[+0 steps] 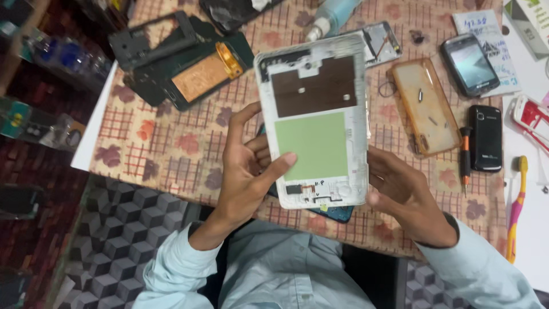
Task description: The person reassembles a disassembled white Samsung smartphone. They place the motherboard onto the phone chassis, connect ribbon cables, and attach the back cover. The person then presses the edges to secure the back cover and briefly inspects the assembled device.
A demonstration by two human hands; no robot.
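Held up over the near edge of the table [171, 154], between both hands: a white tablet frame [314, 120], inner side facing up, with a dark brown patch near its far end and a pale green rectangle below it. Left hand [243, 171] clasped on the frame's left edge, thumb pressed across the green rectangle, fingers curled behind. Right hand [403, 194] gripping the frame's lower right corner from the side and beneath (fingertips mostly hidden behind the frame). Just under the frame, a dark teal part [337, 213] peeking out at its near end; touching or not, cannot tell.

Spread over the checked, leaf-patterned tablecloth [166, 137]:
- toward the far left corner, an opened dark tablet body [189, 74] with a copper-coloured sheet and an orange flex strip, overlapped by a black frame piece [143, 43];
- at the far edge, a pale blue bottle [334, 14] lying tilted, beside a silver phone frame [382, 43];
- right of the white frame, a clear amber phone case [426, 106], lying flat;
- near the far right corner, a grey touchscreen phone [470, 64] resting on a white paper slip [492, 40];
- near the right edge, a black phone [485, 137] with a small orange-and-black screwdriver [465, 157] just beside it;
- on the white surface past the cloth's right edge, a pink and yellow toothbrush [516, 206].
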